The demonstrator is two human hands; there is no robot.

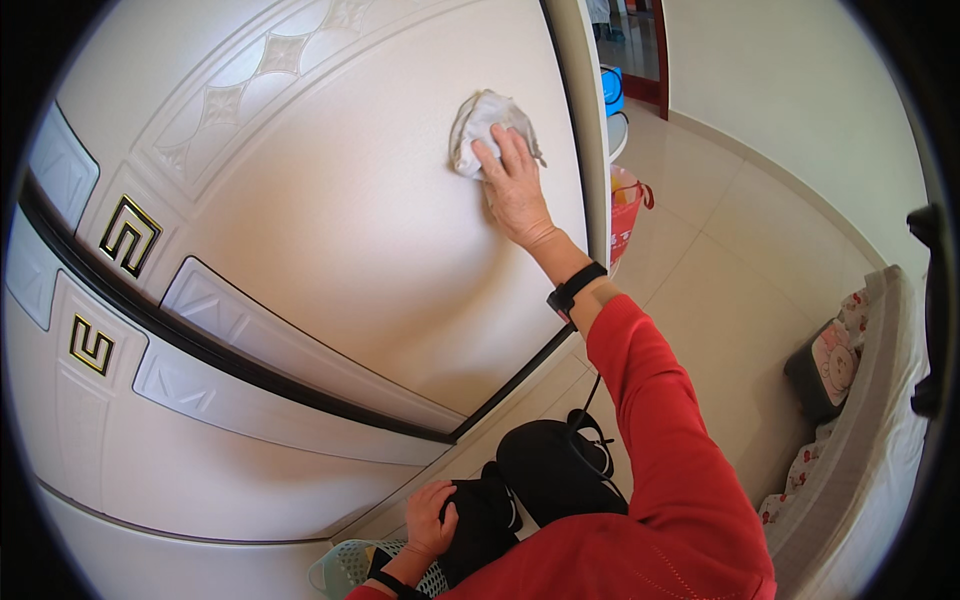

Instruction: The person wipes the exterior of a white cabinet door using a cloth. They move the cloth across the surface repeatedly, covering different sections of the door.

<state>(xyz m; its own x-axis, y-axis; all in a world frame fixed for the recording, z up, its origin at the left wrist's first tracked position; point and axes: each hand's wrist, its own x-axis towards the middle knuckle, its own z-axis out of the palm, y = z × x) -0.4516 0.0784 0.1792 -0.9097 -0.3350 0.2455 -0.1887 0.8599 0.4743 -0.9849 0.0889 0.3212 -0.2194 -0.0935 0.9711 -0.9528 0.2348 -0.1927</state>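
Note:
My right hand [516,187] presses a folded, pale grey cloth [480,124] flat against a cream wardrobe door [360,210]. The fingers are spread over the cloth, near the door's right edge. The door has an embossed diamond pattern [282,54] and a black-and-gold key-shaped ornament [131,235]. My left hand [432,517] rests on my bent knee in black trousers [480,517], with no object seen in it. The lower door [225,465] is just to its left.
A light green perforated basket [352,559] stands beside my left forearm. Behind the wardrobe's edge are a red bag [626,214] and a blue box [611,90]. A dark bin with a cartoon picture [832,364] stands beside a covered bed [862,465]. A black cable [581,431] hangs below my right arm.

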